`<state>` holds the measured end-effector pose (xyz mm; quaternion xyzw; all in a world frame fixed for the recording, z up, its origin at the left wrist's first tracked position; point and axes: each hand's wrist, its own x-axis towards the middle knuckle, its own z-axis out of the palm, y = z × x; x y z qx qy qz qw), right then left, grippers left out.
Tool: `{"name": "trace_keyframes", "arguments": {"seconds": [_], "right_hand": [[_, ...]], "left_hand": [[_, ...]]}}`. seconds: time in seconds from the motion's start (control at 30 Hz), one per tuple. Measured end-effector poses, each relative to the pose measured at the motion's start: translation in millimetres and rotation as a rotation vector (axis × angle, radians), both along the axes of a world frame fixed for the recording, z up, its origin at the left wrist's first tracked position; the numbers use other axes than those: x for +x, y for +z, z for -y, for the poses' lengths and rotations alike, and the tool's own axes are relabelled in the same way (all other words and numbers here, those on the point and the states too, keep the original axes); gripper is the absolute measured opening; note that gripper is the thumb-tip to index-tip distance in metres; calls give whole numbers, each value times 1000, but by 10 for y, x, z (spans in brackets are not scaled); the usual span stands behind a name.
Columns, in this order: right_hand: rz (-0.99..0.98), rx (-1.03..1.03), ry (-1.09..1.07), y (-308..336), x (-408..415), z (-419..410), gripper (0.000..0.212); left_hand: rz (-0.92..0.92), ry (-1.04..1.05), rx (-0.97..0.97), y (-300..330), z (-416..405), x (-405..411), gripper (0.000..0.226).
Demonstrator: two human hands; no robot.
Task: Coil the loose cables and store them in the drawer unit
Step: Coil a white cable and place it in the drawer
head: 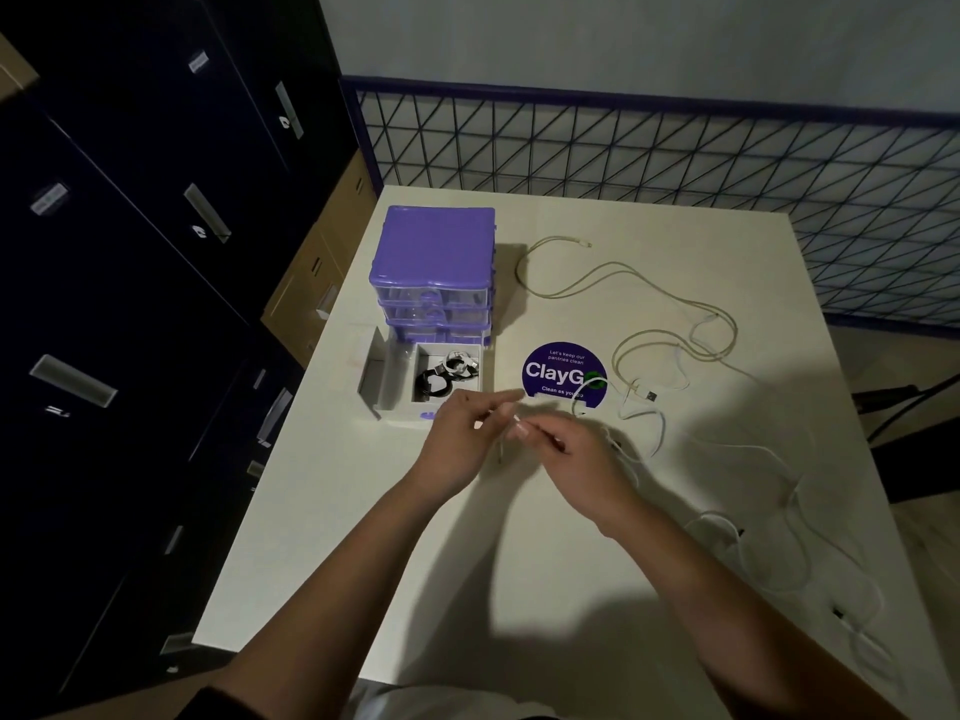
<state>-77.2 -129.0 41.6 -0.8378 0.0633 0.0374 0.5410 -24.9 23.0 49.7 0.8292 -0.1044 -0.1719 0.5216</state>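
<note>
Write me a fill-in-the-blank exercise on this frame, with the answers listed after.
1. The lid of the drawer unit is ____ in colour.
2. The pulled-out drawer at the unit's bottom holds ____ cables.
3. Both hands, left and right, pinch a thin ____ cable.
4. The round sign reads "____".

Answers: purple; coiled; white; ClayGo
</note>
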Motion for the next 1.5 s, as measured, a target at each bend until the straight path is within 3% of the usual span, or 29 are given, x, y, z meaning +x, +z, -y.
{"name": "trace_keyframes", "arguments": {"seconds": [0.07,0.17,0.33,0.47,0.73,0.9,1.1,1.2,1.37,1.5], "right_hand": [[-1,85,-25,29,44,67,16],[-6,174,-111,71,123,157,17],[34,144,-224,56,179,201,10],[79,129,-226,-34,181,190,6],[134,-276,-93,-4,129,149,25],[213,-471,55,141,116,57,26],[100,-422,-3,396,153,93,29],[54,-281,-18,484,196,134,28],[29,-51,-63,546,267,220,18],[83,-15,-83,596,273,256,21]], "left_hand": [[-26,-37,8,30,14,-8,27],[-253,-50,-75,161,40,-50,31],[-558,58,-416,271,103,-61,28],[-659,137,-609,333,154,-35,25],[-467,287,-731,367,173,49,22],[-312,324,-676,361,200,78,25],[125,93,-7,197,83,77,26],[207,-53,100,223,64,68,21],[155,-166,149,281,83,109,24],[-192,-79,-237,393,115,40,28]]}}
